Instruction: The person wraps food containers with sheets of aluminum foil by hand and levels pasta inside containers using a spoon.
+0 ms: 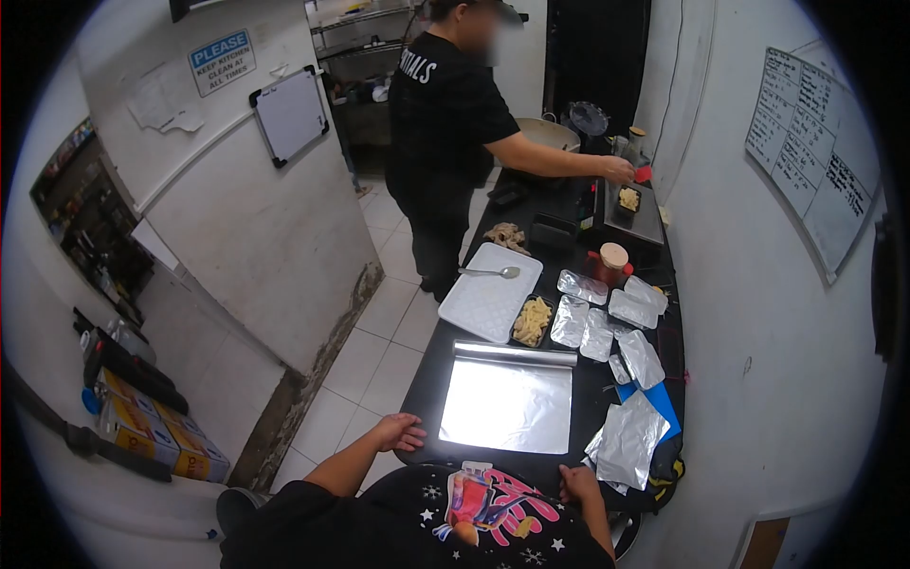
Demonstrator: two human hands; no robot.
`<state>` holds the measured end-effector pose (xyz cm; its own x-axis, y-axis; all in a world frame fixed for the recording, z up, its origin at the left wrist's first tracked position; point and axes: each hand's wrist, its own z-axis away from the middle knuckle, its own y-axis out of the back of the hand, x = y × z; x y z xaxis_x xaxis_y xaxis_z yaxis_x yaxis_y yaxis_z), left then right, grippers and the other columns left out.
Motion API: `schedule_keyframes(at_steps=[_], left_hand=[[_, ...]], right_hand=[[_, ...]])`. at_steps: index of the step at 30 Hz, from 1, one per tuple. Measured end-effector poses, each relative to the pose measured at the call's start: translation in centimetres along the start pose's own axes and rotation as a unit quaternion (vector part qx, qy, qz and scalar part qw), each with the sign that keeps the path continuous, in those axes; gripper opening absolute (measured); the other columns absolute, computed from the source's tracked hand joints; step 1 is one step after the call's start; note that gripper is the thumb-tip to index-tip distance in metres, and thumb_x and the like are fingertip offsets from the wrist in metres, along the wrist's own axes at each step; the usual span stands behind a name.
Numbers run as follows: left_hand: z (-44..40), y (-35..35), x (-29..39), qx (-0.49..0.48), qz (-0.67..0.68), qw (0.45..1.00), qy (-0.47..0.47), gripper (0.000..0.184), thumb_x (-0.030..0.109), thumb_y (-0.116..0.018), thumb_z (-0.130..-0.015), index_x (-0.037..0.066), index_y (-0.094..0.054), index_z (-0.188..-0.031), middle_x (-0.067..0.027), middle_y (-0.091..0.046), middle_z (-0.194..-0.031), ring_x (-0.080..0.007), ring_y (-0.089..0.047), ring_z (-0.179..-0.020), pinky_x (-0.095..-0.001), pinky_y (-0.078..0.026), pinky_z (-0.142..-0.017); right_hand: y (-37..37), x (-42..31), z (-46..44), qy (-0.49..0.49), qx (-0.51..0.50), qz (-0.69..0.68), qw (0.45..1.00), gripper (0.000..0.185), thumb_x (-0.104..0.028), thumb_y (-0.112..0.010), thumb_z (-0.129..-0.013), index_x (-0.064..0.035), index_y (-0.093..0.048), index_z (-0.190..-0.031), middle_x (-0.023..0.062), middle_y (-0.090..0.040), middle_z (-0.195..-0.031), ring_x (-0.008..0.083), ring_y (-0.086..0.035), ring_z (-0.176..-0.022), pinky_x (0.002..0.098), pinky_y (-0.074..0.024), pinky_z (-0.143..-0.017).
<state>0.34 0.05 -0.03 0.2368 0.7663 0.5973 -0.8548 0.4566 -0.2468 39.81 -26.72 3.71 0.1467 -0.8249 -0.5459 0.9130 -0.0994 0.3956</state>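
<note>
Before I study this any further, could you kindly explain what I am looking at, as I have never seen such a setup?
Certainly. There is no machine: a person works bare-handed, and this single picture comes from a camera worn on their head, looking forward and down. Their left hand is at the near edge of the black table, open and empty; their right hand is curled, so I cannot tell whether it holds anything. Between and beyond them lies a foil sheet. Past it are a white tray with a spoon, a container of food, and several foil-covered packs. The hand farther off is a co-worker's.
</note>
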Motion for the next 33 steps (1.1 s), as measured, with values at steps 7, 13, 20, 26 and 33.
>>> schedule_keyframes(at_steps=[7, 13, 20, 26, 33], left_hand=[[-0.3, 0.2, -0.1, -0.002, 0.002, 1.0, 0.001, 0.028, 0.033, -0.043, -0.1, 0.01, -0.049, -0.115, -0.0164, -0.066, -0.104, -0.029, -0.069, -0.08, -0.0388, -0.057, -0.063], [0.1, 0.1, 0.3, -0.012, -0.004, 1.0, 0.007, 0.028, 0.033, -0.043, -0.1, 0.01, -0.049, -0.115, -0.0158, -0.066, -0.104, -0.0287, -0.069, -0.08, -0.0383, -0.057, -0.063], [0.0, 0.3, 0.5, -0.019, 0.006, 1.0, 0.02, 0.028, 0.032, -0.046, -0.099, 0.01, -0.049, -0.117, -0.0159, -0.066, -0.106, -0.0297, -0.069, -0.082, -0.0388, -0.057, -0.064], [-0.8, 1.2, 0.7, -0.07, 0.014, 0.996, 0.051, 0.03, 0.032, -0.043, -0.1, 0.01, -0.047, -0.12, -0.0168, -0.064, -0.111, -0.0313, -0.069, -0.086, -0.0395, -0.058, -0.066], [-1.0, 1.6, 1.3, -0.094, -0.018, 0.992, 0.078, 0.039, 0.036, -0.041, -0.101, 0.011, -0.043, -0.13, -0.015, -0.062, -0.12, -0.0332, -0.067, -0.096, -0.0414, -0.059, -0.072]], right_hand=[[0.0, 0.1, -0.5, -0.007, -0.007, 0.004, 1.0, 0.052, -0.038, -0.051, -0.096, 0.0003, -0.061, -0.064, 0.0124, -0.063, -0.055, 0.0218, -0.063, -0.044, 0.033, -0.0494, -0.042], [0.0, 0.1, -0.4, -0.012, -0.011, -0.003, 1.0, 0.052, -0.039, -0.051, -0.096, 0.0001, -0.061, -0.064, 0.0123, -0.062, -0.055, 0.0212, -0.062, -0.043, 0.0323, -0.0485, -0.041], [0.1, -0.2, -0.3, -0.009, -0.011, 0.02, 1.0, 0.051, -0.038, -0.05, -0.096, 0.0025, -0.061, -0.067, 0.0132, -0.063, -0.057, 0.0234, -0.064, -0.047, 0.0341, -0.0515, -0.044], [0.0, 0.5, -0.8, -0.007, -0.01, 0.002, 1.0, 0.052, -0.04, -0.051, -0.096, -0.0001, -0.062, -0.064, 0.0115, -0.063, -0.055, 0.0202, -0.063, -0.044, 0.032, -0.049, -0.042], [0.0, 0.1, 0.0, -0.001, -0.002, 0.009, 1.0, 0.051, -0.039, -0.051, -0.095, 0.0013, -0.061, -0.067, 0.0122, -0.063, -0.057, 0.0221, -0.064, -0.046, 0.033, -0.0496, -0.043]])
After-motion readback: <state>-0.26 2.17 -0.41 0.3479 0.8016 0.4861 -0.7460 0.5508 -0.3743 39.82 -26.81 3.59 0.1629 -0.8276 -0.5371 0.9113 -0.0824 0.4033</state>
